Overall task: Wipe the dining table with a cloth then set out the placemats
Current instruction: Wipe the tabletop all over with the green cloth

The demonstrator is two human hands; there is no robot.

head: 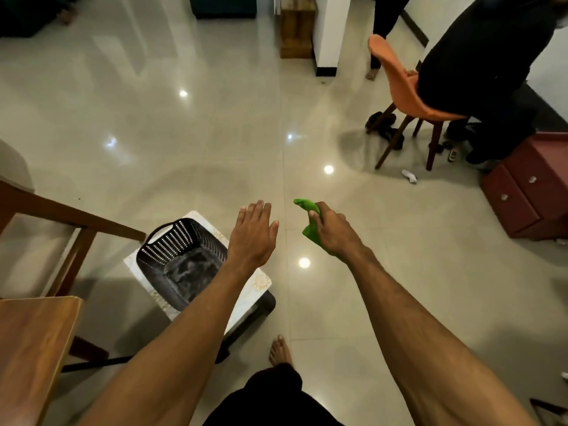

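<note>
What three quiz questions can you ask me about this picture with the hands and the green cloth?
1. True or false: the left hand holds the green cloth.
2. Pick one: the black basket sits on A) the red drawers, B) the white stool, C) the bare floor.
3. Fill in: the chair that a person sits on is ____.

Key: 1 false, the right hand holds it. 2 B. 3 orange.
</note>
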